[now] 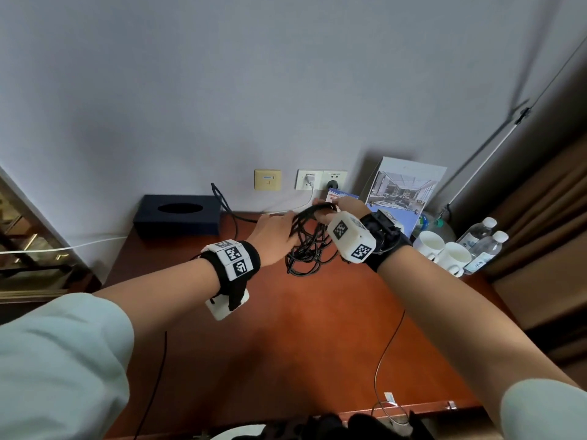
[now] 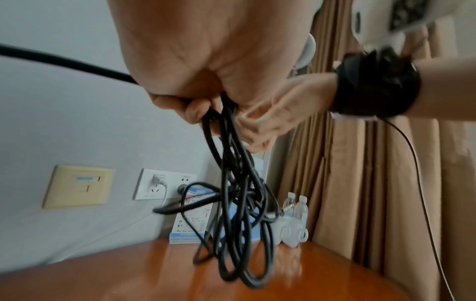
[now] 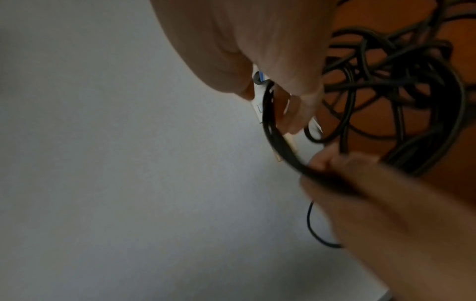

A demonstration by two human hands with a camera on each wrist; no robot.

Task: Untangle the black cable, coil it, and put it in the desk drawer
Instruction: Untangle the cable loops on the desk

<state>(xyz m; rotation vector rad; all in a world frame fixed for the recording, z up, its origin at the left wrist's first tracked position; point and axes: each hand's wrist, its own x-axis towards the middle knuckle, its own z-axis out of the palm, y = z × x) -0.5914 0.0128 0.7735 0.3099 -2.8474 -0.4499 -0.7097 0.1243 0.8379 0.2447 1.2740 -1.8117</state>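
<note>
Both the left hand (image 1: 275, 234) and right hand (image 1: 344, 207) pinch the tangled black cable (image 1: 307, 249) above the desk (image 1: 286, 328), where pulling snagged loops apart could tighten knots

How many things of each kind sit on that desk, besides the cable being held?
White mugs: 2
Water bottles: 2
Tissue box: 1
Upright brochures: 2
Total: 7

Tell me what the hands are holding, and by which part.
Both the left hand and right hand grip the black cable at the top of its loops; the tangle hangs below.
</note>
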